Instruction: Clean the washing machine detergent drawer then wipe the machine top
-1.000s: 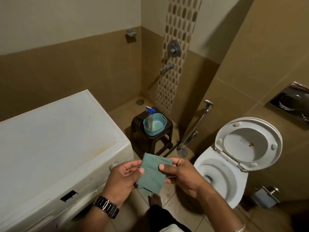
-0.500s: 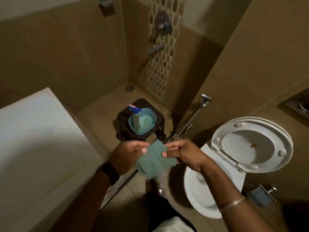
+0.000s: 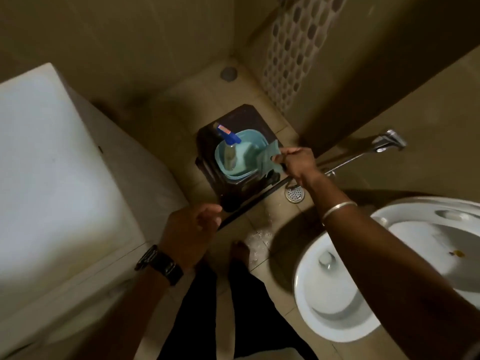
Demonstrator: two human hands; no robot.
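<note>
The white washing machine (image 3: 52, 165) fills the left of the view, its flat top facing up. My right hand (image 3: 296, 165) pinches a green cloth (image 3: 267, 158) and holds it over the right rim of a teal basin (image 3: 241, 175). The basin sits on a dark plastic stool (image 3: 233, 193) and holds a spray bottle (image 3: 230, 149) with a blue head. My left hand (image 3: 192, 229) hangs lower, beside the machine's corner, fingers loosely curled and holding nothing. The detergent drawer is not in view.
A white toilet (image 3: 337, 294) with its lid up stands at the right. A chrome hand sprayer (image 3: 384, 144) hangs on the tiled wall above a floor drain (image 3: 294, 193). A second drain (image 3: 228, 74) lies in the far corner. My bare foot (image 3: 240, 253) stands on wet floor tiles.
My left hand let go of the cloth and dropped back. My right hand carried the cloth forward to the basin on the stool. The camera tilted downward.
</note>
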